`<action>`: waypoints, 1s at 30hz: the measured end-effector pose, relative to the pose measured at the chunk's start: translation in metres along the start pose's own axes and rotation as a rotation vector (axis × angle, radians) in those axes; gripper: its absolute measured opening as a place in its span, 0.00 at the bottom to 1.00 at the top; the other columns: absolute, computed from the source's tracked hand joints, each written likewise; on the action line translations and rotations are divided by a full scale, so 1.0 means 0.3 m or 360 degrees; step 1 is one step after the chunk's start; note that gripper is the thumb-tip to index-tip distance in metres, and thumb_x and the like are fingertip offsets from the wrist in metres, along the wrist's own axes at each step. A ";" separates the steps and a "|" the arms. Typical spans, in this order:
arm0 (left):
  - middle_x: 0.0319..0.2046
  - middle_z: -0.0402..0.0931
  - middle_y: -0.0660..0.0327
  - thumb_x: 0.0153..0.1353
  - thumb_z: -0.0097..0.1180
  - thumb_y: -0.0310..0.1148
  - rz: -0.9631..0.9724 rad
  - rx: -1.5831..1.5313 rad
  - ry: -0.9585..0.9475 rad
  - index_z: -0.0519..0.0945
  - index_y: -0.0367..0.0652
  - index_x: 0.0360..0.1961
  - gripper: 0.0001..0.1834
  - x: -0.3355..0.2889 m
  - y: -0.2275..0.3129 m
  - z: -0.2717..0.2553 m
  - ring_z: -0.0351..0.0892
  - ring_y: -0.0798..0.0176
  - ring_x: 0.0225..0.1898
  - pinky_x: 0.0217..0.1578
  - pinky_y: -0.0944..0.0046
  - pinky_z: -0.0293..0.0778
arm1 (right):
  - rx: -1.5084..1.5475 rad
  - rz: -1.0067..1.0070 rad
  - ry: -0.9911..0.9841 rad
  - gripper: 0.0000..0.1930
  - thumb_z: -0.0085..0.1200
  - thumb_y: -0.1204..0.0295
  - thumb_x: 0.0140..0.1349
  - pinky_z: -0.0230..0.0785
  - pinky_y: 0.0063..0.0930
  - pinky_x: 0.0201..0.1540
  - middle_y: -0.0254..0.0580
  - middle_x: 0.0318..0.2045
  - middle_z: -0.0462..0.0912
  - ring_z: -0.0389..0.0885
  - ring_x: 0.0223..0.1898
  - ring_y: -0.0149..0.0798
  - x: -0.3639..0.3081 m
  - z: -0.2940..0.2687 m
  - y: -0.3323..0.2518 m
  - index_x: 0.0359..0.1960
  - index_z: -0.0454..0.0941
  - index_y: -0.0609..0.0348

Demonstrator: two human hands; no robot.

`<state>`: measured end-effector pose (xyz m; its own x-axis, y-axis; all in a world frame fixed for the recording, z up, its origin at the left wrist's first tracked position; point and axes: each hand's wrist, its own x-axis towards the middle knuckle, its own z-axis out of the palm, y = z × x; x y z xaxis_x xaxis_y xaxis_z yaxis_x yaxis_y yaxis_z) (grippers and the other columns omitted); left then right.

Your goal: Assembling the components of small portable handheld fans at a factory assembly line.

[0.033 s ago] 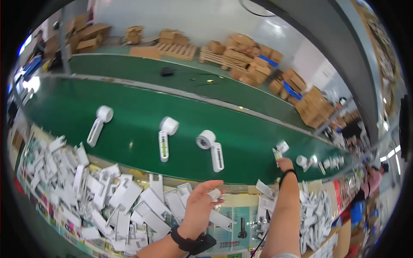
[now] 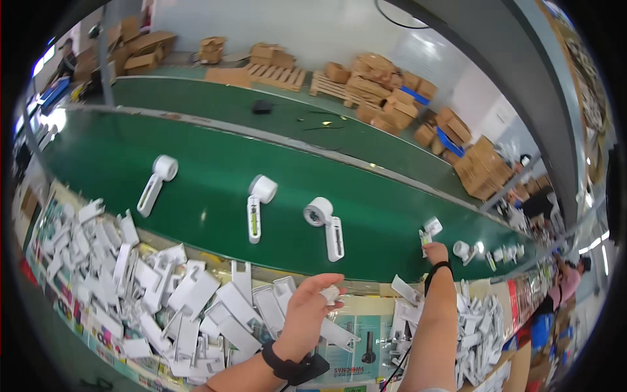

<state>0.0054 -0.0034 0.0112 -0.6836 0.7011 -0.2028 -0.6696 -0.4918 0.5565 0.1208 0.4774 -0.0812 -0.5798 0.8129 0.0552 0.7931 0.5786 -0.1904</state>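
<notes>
My left hand is curled over the near edge of the belt, its fingers around a small white plastic piece whose kind I cannot make out. Farther right, my right arm reaches over the belt, and my right hand grips the handle of a white handheld fan with a round head. To the left on the belt lie more such units: one fan with a dark slot in its handle, one with a green cell showing, and one at the far left.
The green belt runs across, with more fan units at right. Along its near edge lie heaps of white plastic covers and smaller white parts. Cardboard boxes and pallets stand behind. A person in pink is at far right.
The whole view has shifted slightly, so the belt and boxes appear a little farther right. Both hands keep their hold, with hardly any movement.
</notes>
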 end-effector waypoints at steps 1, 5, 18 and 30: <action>0.44 0.73 0.56 0.58 0.45 0.24 0.0023 0.0001 -0.0037 0.72 0.36 0.45 0.13 0.011 -0.017 -0.018 0.74 0.60 0.43 0.42 0.63 0.70 | 0.0076 0.0014 0.0076 0.06 0.55 0.69 0.48 0.72 0.32 0.37 0.47 0.28 0.82 0.81 0.34 0.40 -0.007 -0.002 -0.018 0.26 0.82 0.53; 0.43 0.73 0.52 0.61 0.43 0.27 -0.0058 -0.0011 -0.0133 0.70 0.34 0.46 0.13 0.001 -0.022 -0.022 0.74 0.58 0.42 0.44 0.61 0.70 | 0.0493 -0.0466 -0.0095 0.08 0.53 0.68 0.53 0.73 0.30 0.34 0.42 0.28 0.81 0.81 0.33 0.38 -0.043 -0.159 -0.125 0.32 0.79 0.56; 0.44 0.70 0.50 0.65 0.40 0.43 0.0165 -0.0448 -0.0334 0.65 0.38 0.47 0.19 -0.077 -0.022 0.050 0.73 0.55 0.47 0.49 0.57 0.69 | 0.1240 -0.0874 -0.0545 0.14 0.54 0.78 0.54 0.69 0.22 0.39 0.39 0.32 0.79 0.78 0.33 0.30 -1.110 -0.492 -0.792 0.44 0.73 0.60; 0.32 0.74 0.53 0.63 0.40 0.33 -0.0653 -0.0212 -0.1157 0.69 0.36 0.45 0.14 -0.240 0.070 0.093 0.78 0.58 0.29 0.31 0.61 0.77 | 0.1687 -0.0523 -0.0724 0.45 0.66 0.75 0.36 0.58 0.32 0.58 0.40 0.54 0.68 0.67 0.54 0.38 -1.162 -0.497 -0.606 0.60 0.55 0.58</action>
<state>0.0487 -0.0499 0.0601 -0.0519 0.9727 0.2262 -0.8837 -0.1503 0.4433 0.2065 0.0990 0.0802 -0.9080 0.4149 -0.0584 0.1701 0.2375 -0.9564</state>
